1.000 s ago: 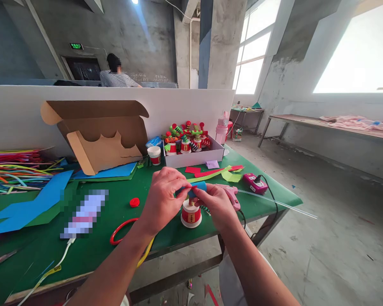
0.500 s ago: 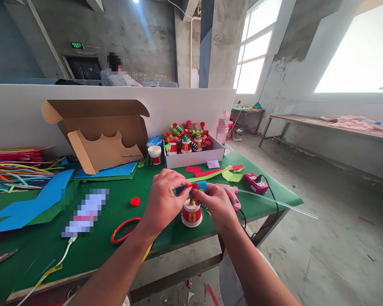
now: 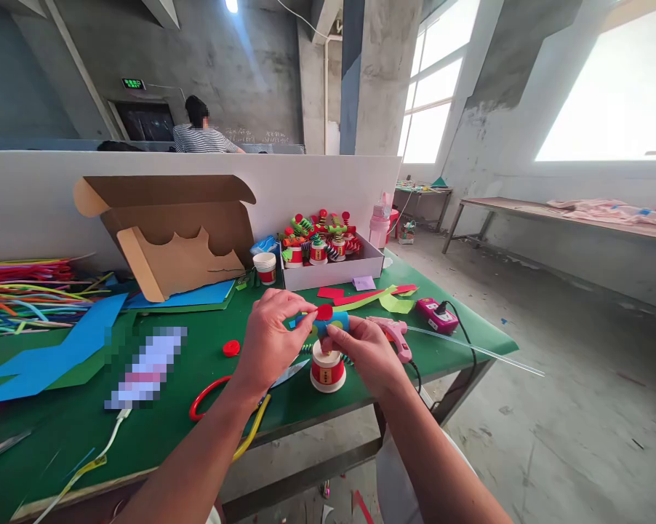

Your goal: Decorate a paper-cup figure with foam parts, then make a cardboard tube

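Left hand (image 3: 276,327) pinches disc (image 3: 324,313) at tube (image 3: 339,321); right hand (image 3: 369,349) grips tube, above cup (image 3: 328,370) upright on table (image 3: 437,280). Risks: disc skewed if fingertips slip; cup tipped if tube, possibly joined, pulled sideways.

White daylight glares through the tall, gridded window (image 3: 433,131) at right (its view burnt out); a small white lamp (image 3: 231,6) casts a bluish streak over the dim grey concrete wall (image 3: 208,58).
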`<state>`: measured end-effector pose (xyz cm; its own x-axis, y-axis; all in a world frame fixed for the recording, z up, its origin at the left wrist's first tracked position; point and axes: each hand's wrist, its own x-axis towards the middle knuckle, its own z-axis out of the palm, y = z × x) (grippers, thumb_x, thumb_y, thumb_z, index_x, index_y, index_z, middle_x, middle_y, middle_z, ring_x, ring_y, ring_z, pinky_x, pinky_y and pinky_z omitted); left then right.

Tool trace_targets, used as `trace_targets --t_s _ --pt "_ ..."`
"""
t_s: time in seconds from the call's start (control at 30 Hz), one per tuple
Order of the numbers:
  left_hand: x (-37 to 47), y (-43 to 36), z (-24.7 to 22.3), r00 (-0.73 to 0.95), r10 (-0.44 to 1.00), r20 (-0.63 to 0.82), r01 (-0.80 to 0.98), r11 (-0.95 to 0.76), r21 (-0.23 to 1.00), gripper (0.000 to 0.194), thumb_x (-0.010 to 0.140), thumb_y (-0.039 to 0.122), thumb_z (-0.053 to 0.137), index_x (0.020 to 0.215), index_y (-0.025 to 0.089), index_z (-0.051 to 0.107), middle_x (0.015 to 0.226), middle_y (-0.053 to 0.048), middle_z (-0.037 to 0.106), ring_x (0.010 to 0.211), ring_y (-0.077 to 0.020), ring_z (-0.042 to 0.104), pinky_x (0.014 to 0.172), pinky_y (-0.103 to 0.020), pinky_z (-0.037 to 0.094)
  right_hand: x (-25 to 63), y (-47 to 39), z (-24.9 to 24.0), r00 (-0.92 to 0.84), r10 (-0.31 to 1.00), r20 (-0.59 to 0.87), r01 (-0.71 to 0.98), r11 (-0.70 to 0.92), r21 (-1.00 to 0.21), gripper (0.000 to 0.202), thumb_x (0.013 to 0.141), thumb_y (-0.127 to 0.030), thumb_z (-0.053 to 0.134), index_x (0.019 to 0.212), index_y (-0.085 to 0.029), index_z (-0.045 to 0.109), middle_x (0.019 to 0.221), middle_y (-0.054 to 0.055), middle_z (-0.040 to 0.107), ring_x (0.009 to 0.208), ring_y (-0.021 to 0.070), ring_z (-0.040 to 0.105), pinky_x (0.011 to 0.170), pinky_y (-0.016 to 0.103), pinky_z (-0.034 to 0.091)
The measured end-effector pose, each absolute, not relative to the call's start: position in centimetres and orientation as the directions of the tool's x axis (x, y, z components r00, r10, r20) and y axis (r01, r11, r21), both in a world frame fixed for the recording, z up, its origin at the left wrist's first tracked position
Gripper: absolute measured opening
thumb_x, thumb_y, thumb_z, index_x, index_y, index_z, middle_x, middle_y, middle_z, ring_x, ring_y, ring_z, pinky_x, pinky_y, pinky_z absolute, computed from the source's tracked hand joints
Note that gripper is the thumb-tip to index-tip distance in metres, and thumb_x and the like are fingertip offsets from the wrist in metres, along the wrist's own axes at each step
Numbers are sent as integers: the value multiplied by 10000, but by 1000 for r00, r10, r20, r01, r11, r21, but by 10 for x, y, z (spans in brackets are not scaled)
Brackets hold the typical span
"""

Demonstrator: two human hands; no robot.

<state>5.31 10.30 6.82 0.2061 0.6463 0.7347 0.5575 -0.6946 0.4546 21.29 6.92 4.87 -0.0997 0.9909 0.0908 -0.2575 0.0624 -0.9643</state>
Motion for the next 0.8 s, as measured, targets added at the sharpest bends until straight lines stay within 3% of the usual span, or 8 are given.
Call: trace_targets --t_s 0.67,0.8 --pt "54 101 70 187 715 674 503 -659 559 111 814 280 634 759 235 720 821 -22 713 871 -201 610 791 -341 487 213 70 48 -79 994 71 -312 43 -949 361 658 -487 803 729 -155 681 647 18 665 626 133 586 669 276 471" --pt "49 100 76 181 739 649 514 -634 578 130 815 318 628 834 234 725 871 -24 728 901 -205 622 818 -334 497 214 70 50 -91 994 65 -333 31 -943 389 653 -501 808 766 -155 671 659 10 656 624 127 581 675 275 478"
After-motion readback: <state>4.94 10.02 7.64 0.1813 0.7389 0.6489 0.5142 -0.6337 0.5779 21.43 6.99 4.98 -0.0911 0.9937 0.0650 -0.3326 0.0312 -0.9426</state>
